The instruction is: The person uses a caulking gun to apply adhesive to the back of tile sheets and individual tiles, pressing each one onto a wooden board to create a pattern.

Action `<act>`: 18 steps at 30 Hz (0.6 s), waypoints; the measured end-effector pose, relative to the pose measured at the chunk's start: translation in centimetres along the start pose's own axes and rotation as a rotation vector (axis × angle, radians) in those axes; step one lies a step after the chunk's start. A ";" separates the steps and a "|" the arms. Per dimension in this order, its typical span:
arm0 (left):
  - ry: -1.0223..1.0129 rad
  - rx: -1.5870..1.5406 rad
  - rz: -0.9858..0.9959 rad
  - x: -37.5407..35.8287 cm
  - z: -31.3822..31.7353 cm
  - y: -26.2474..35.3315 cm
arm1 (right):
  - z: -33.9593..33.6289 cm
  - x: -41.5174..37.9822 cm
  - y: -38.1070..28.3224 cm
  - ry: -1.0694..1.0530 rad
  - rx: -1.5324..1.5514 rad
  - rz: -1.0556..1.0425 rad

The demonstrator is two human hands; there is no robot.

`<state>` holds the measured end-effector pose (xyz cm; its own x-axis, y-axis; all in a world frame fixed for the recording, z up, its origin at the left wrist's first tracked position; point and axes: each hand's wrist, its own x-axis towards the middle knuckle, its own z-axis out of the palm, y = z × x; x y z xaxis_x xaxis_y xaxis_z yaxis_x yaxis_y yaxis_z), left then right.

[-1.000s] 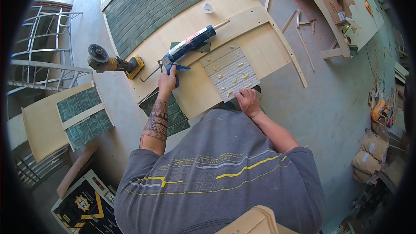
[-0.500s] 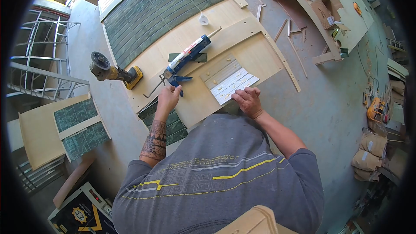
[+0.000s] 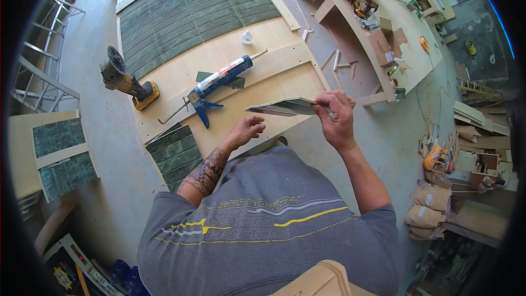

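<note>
My right hand (image 3: 336,111) pinches one end of a thin tile piece (image 3: 286,108), lifted and tilted so that it shows almost edge-on. The dabs on its back are hidden from this angle. My left hand (image 3: 247,130) holds nothing, its fingers loosely curled and apart, just below the piece's left end. Beyond it a blue caulking gun (image 3: 204,104) with a cartridge in it lies on the wooden panel (image 3: 235,111). Partly beneath the gun is a small dark green strip (image 3: 235,81).
An angle grinder (image 3: 129,82) with a yellow battery stands at the panel's left. Green marble-look tiles (image 3: 192,13) cover the far part, near a small white nozzle cap (image 3: 246,37). Another wooden bench (image 3: 378,38) with tools and an open cardboard box (image 3: 386,44) is at right.
My right hand has raised the tile piece off the panel and turned it from flat to nearly edge-on. My left hand has left the caulking gun's handle and moved right, toward the piece.
</note>
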<state>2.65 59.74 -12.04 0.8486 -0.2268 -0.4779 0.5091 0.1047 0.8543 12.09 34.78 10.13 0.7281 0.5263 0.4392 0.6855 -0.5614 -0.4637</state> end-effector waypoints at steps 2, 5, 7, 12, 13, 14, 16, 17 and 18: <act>0.025 -0.112 0.087 1.5 1.8 0.8 | -1.5 0.7 -1.0 0.020 -0.008 0.072; 0.046 -0.307 0.178 3.5 4.0 2.5 | -3.0 1.4 -1.6 0.042 0.002 0.141; 0.077 -0.389 0.201 4.9 5.0 3.8 | -3.5 1.7 -1.5 0.070 -0.010 0.142; 0.087 -0.459 0.275 7.4 7.1 5.9 | -4.3 1.7 -1.0 0.177 0.018 0.189; 0.066 -0.472 0.292 7.8 7.3 6.2 | -4.4 1.6 -1.0 0.210 0.004 0.209; 0.046 -0.483 0.307 8.0 7.6 6.4 | -4.4 1.4 -1.0 0.245 -0.010 0.229; 0.040 -0.488 0.310 8.7 8.1 6.4 | -4.5 0.8 -0.6 0.277 0.010 0.278; 0.040 -0.492 0.312 9.0 8.3 6.3 | -4.5 0.5 -0.4 0.306 0.037 0.326; 0.036 -0.486 0.310 9.4 8.5 6.2 | -4.5 0.1 0.0 0.312 0.037 0.330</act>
<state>12.56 50.06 -9.45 0.9688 -0.0823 -0.2339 0.2359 0.5960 0.7676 12.16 31.97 13.60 0.8760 0.1023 0.4714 0.4205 -0.6407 -0.6424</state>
